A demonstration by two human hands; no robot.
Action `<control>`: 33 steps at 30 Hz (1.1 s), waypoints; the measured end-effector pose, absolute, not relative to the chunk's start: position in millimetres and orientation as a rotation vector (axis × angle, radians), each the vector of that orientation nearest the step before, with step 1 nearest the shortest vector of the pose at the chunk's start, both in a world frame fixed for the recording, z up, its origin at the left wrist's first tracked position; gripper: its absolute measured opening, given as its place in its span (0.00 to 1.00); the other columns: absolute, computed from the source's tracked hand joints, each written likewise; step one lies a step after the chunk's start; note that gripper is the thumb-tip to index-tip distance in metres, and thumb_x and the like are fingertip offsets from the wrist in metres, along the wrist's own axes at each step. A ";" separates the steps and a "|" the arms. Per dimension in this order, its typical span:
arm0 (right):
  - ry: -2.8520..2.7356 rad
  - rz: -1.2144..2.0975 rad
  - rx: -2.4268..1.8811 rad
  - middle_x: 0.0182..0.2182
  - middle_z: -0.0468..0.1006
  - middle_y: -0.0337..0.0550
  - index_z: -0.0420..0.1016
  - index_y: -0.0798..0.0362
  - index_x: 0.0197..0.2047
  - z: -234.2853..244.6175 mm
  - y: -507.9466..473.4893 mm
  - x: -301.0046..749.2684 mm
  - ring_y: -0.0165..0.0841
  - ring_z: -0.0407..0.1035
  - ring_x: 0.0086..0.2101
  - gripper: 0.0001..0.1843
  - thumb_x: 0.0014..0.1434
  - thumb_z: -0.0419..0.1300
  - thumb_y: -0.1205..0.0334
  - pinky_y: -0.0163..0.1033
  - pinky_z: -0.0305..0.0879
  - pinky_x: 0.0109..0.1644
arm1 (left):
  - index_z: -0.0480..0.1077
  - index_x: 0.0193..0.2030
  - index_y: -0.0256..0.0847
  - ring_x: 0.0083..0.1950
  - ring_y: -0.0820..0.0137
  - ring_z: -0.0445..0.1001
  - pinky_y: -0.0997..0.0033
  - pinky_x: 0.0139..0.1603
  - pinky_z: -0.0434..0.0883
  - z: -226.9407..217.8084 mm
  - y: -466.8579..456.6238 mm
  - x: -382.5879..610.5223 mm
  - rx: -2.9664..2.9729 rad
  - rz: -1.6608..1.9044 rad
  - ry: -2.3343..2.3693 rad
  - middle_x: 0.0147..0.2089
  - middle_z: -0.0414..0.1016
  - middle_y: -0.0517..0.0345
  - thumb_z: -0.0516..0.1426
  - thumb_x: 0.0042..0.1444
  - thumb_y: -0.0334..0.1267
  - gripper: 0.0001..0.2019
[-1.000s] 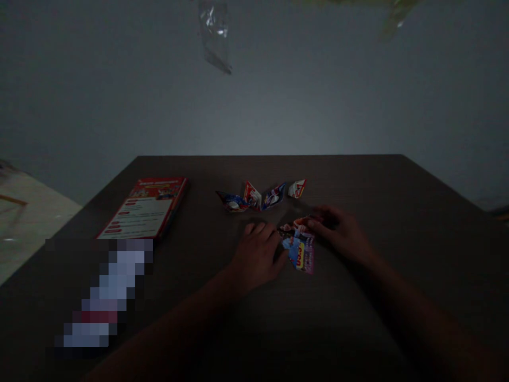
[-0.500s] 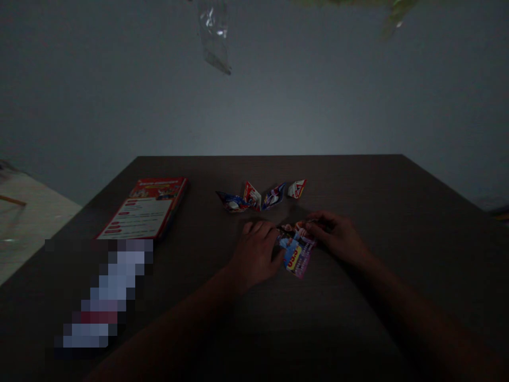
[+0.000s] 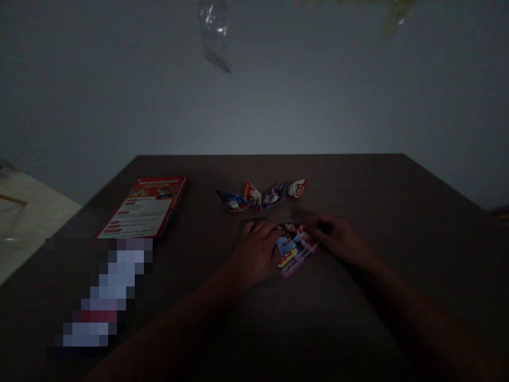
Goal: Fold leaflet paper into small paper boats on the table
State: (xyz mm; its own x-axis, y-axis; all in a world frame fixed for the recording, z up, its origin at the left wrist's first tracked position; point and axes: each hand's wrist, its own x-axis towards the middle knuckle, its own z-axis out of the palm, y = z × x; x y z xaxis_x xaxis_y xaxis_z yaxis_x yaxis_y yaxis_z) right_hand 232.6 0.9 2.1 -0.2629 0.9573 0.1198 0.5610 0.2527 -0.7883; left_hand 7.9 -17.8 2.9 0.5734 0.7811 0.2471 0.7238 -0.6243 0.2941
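A small printed paper sheet (image 3: 297, 245), with photos, yellow lettering and a purple edge, lies on the dark tabletop between my hands. My left hand (image 3: 257, 250) holds its left side, fingers curled over the edge and thumb low on the near side. At the upper right corner, my right hand (image 3: 338, 237) pinches the sheet between thumb and fingers. Just beyond them stand folded paper pieces: a blue one (image 3: 234, 201), a red one (image 3: 253, 194), another blue one (image 3: 274, 195) and a white-and-red one (image 3: 297, 188) a little apart.
A stack of printed leaflets (image 3: 139, 212) with a red header lies at the left of the table (image 3: 350, 175). A pixelated pale item (image 3: 115, 286) is nearer me. Behind the table rises a grey wall (image 3: 254, 116), with a clear plastic bag (image 3: 214, 37) hanging there.
The printed sheet has turned clockwise between my hands, its near corner swinging left and its right edge showing further right. Both hands stay almost in place; the folded pieces have not moved.
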 end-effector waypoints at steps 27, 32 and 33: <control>-2.475 0.578 -1.033 0.41 0.77 0.46 0.75 0.51 0.44 10.6 -4.4 225.5 0.36 0.70 0.42 0.14 0.55 0.56 0.70 0.43 0.66 0.48 | 0.70 0.48 0.42 0.51 0.65 0.66 0.60 0.54 0.56 0.1 -9.7 5.4 2.811 0.438 0.950 0.50 0.72 0.55 0.49 0.61 0.34 0.12; -2.495 0.647 -1.065 0.44 0.75 0.48 0.74 0.51 0.46 16.1 -7.9 226.3 0.38 0.69 0.44 0.15 0.53 0.60 0.66 0.44 0.65 0.50 | 0.67 0.52 0.43 0.54 0.60 0.65 0.56 0.56 0.56 7.5 -18.1 5.3 2.735 0.481 0.996 0.53 0.68 0.50 0.53 0.56 0.45 0.18; -2.502 0.660 -1.077 0.45 0.74 0.48 0.74 0.51 0.46 16.7 -8.5 226.7 0.38 0.68 0.45 0.16 0.53 0.61 0.64 0.45 0.64 0.51 | 0.66 0.54 0.43 0.56 0.59 0.64 0.56 0.57 0.55 8.2 -19.2 4.9 2.721 0.486 0.994 0.55 0.67 0.49 0.55 0.54 0.48 0.22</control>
